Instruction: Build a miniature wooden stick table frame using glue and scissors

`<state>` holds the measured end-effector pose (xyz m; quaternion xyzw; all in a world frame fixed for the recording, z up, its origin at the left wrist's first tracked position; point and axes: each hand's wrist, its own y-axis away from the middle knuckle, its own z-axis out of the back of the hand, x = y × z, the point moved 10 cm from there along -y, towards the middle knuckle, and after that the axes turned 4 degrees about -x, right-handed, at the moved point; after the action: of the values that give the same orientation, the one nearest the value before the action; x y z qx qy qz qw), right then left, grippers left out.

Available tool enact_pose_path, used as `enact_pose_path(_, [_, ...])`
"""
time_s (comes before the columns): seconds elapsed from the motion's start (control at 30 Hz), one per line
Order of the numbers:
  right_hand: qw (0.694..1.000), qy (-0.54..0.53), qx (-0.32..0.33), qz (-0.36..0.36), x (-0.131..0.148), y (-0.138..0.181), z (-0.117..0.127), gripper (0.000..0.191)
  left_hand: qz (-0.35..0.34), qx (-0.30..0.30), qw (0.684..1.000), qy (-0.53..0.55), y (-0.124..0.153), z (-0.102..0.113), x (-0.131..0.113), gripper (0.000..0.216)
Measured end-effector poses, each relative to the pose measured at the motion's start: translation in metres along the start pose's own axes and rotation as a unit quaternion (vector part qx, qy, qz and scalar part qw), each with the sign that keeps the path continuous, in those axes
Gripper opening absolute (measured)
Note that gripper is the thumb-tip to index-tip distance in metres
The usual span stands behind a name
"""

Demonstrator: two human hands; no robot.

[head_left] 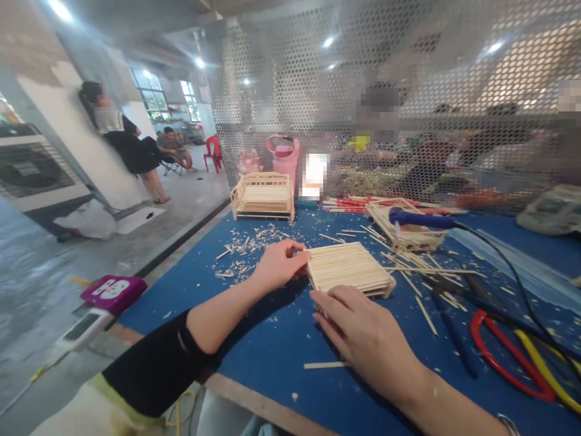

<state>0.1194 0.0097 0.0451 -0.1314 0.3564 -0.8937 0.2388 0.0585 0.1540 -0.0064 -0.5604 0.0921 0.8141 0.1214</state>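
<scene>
- On the blue desk [272, 351], centre of view: flat panel of glued wooden sticks [347, 267], lying level.
- Left hand [279, 264] at the panel's 9 o'clock edge, fingers pinching that edge; judged to steady it.
- Right hand [363, 330] at the panel's 6 o'clock corner, fingers spread and pressed flat, touching the near edge; likely holds it down.
- Blue glue gun [420, 219] at 1 o'clock, resting on another stick frame.
- Finished stick bench model [263, 196] at 11 o'clock.
- Loose sticks [424, 266] scattered at 3 o'clock.
- No legible writing or brands.
</scene>
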Motion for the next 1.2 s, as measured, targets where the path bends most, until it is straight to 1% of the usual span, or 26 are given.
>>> enact_pose_path(0.1, [0.999, -0.040, -0.036, -0.005, -0.002, 0.000, 0.004, 0.021, -0.003, 0.017, 1.000, 0.019, -0.001, -0.001, 0.000, 0.014])
enact_pose_path(0.23, [0.994, -0.072, -0.074, -0.021, -0.008, 0.004, 0.012, 0.018, 0.051, 0.065, 0.991, 0.106, -0.006, -0.005, 0.010, 0.033])
enact_pose_path(0.3, [0.994, -0.074, -0.079, -0.031, -0.010, 0.006, 0.013, 0.017, 0.058, 0.064, 0.990, 0.107, -0.009, -0.001, 0.014, 0.033])
enact_pose_path(0.37, [0.993, -0.066, -0.086, -0.036, -0.012, 0.007, 0.013, 0.016, 0.030, 0.042, 0.997, 0.064, -0.013, 0.008, 0.013, 0.027])
enact_pose_path(0.43, [0.993, -0.058, -0.091, -0.040, -0.012, 0.007, 0.014, 0.014, -0.023, 0.031, 0.999, 0.005, -0.015, 0.014, 0.006, 0.026])
enact_pose_path(0.57, [0.992, -0.067, -0.085, -0.061, -0.015, 0.007, 0.012, 0.013, -0.145, 0.056, 0.984, -0.088, -0.013, 0.010, -0.011, 0.027])
enact_pose_path(0.63, [0.991, -0.080, -0.075, -0.081, -0.018, 0.006, 0.010, 0.014, -0.170, 0.065, 0.978, -0.107, -0.013, 0.007, -0.013, 0.024])
enact_pose_path(0.73, [0.988, -0.095, -0.065, -0.105, -0.020, 0.005, 0.009, 0.014, -0.160, 0.069, 0.980, -0.101, -0.016, 0.005, -0.007, 0.022])
enact_pose_path(0.87, [0.987, -0.090, -0.059, -0.117, -0.022, 0.007, 0.010, 0.015, -0.150, 0.068, 0.983, -0.086, -0.020, 0.005, -0.001, 0.020])
enact_pose_path(0.93, [0.985, -0.071, -0.059, -0.146, -0.029, 0.012, 0.012, 0.014, -0.147, 0.065, 0.984, -0.078, -0.020, 0.005, 0.000, 0.019])
enact_pose_path(1.03, [0.976, -0.021, -0.064, -0.209, -0.045, 0.026, 0.017, 0.010, -0.148, 0.067, 0.984, -0.068, -0.020, 0.007, -0.001, 0.017])
enact_pose_path(1.1, [0.965, 0.012, -0.087, -0.245, -0.053, 0.034, 0.028, 0.011, -0.151, 0.087, 0.982, -0.069, -0.017, 0.005, -0.003, 0.016])
enact_pose_path(1.2, [0.947, 0.020, -0.122, -0.296, -0.064, 0.043, 0.049, 0.018, -0.139, 0.155, 0.975, -0.075, -0.009, -0.005, -0.004, 0.015])
